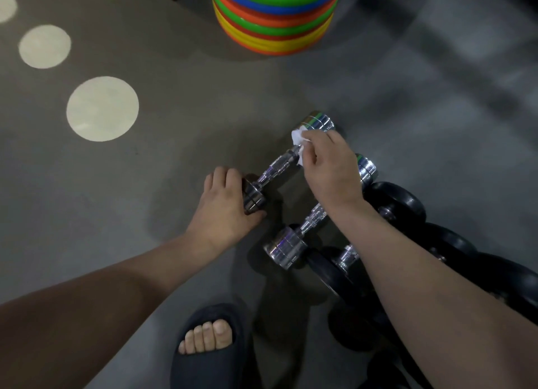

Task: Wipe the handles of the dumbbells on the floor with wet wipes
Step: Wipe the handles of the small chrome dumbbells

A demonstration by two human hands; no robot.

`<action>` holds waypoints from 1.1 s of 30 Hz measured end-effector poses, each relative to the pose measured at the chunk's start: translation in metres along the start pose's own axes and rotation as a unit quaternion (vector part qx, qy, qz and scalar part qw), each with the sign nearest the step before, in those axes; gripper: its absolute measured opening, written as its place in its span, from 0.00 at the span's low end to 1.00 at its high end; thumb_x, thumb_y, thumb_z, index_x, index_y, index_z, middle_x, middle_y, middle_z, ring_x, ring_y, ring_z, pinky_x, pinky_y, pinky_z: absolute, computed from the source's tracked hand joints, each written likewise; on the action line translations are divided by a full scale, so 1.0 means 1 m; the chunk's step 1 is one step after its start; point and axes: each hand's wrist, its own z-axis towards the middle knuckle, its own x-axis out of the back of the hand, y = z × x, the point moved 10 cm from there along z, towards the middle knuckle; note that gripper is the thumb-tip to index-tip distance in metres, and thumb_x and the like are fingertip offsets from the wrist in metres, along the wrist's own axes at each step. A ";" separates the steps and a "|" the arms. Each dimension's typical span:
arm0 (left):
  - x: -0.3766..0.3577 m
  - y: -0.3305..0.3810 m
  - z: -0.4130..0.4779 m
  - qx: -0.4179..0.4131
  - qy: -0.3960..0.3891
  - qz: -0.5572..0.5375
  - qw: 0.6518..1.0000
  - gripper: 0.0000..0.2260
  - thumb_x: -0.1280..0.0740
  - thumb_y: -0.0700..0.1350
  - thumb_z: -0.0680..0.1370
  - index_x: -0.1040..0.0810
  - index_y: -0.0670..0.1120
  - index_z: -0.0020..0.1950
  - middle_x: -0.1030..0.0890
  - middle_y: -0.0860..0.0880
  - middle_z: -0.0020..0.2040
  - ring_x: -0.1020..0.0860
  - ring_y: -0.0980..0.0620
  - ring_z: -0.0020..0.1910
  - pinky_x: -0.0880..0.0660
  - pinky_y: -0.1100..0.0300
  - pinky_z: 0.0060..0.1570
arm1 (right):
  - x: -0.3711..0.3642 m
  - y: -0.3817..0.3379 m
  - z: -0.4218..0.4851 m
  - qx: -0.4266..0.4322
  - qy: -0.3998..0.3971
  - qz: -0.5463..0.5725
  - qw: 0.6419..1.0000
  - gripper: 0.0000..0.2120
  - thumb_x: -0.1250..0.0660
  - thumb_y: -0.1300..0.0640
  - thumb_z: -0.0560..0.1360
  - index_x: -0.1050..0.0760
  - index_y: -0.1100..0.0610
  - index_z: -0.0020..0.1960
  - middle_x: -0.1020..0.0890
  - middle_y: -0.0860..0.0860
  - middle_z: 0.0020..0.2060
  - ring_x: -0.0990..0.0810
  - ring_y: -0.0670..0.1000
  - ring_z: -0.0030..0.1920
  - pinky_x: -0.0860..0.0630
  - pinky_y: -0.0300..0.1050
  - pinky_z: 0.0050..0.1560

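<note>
On a grey gym floor (145, 185), the right hand (329, 167) presses a white wet wipe (298, 138) to a chrome dumbbell's knurled handle (279, 166) while the left hand (225, 205) grips its near end.

A chrome dumbbell (278, 167) lay slanted on the floor (174, 144), a crumpled white wet wipe (299, 138) against its knurled handle's far end. A second chrome dumbbell (286, 247) lay just right, then perhaps three black dumbbells (398, 202).

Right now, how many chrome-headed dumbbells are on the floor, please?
2. The farther dumbbell has the left hand gripping one head and the right hand holding a wet wipe on its handle; the nearer dumbbell lies partly under the right arm. Black dumbbells alongside may hide more.
</note>
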 end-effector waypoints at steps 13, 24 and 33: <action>-0.001 0.000 0.001 -0.008 -0.007 0.011 1.000 0.28 0.22 0.49 0.65 0.28 0.40 0.59 0.30 0.43 0.57 0.32 0.41 0.56 0.30 0.49 0.58 | -0.043 -0.042 -0.036 0.079 -0.179 0.047 0.979 0.10 0.36 0.62 0.77 0.20 0.60 0.55 0.18 0.58 0.50 0.18 0.61 0.48 0.21 0.54 0.47; 0.003 -0.007 0.003 0.013 -0.011 -0.013 1.000 0.30 0.21 0.51 0.67 0.27 0.42 0.64 0.28 0.43 0.57 0.30 0.42 0.60 0.33 0.56 0.60 | -0.044 -0.033 -0.038 0.061 -0.175 0.079 0.979 0.09 0.34 0.63 0.78 0.19 0.60 0.57 0.18 0.58 0.49 0.18 0.58 0.49 0.21 0.49 0.50; -0.005 -0.006 0.008 0.024 -0.017 0.044 0.999 0.34 0.21 0.55 0.65 0.28 0.40 0.63 0.29 0.41 0.59 0.32 0.40 0.59 0.34 0.53 0.61 | -0.037 -0.007 -0.024 -0.090 -0.123 0.098 0.984 0.04 0.35 0.61 0.79 0.23 0.60 0.52 0.18 0.56 0.47 0.21 0.56 0.49 0.30 0.46 0.44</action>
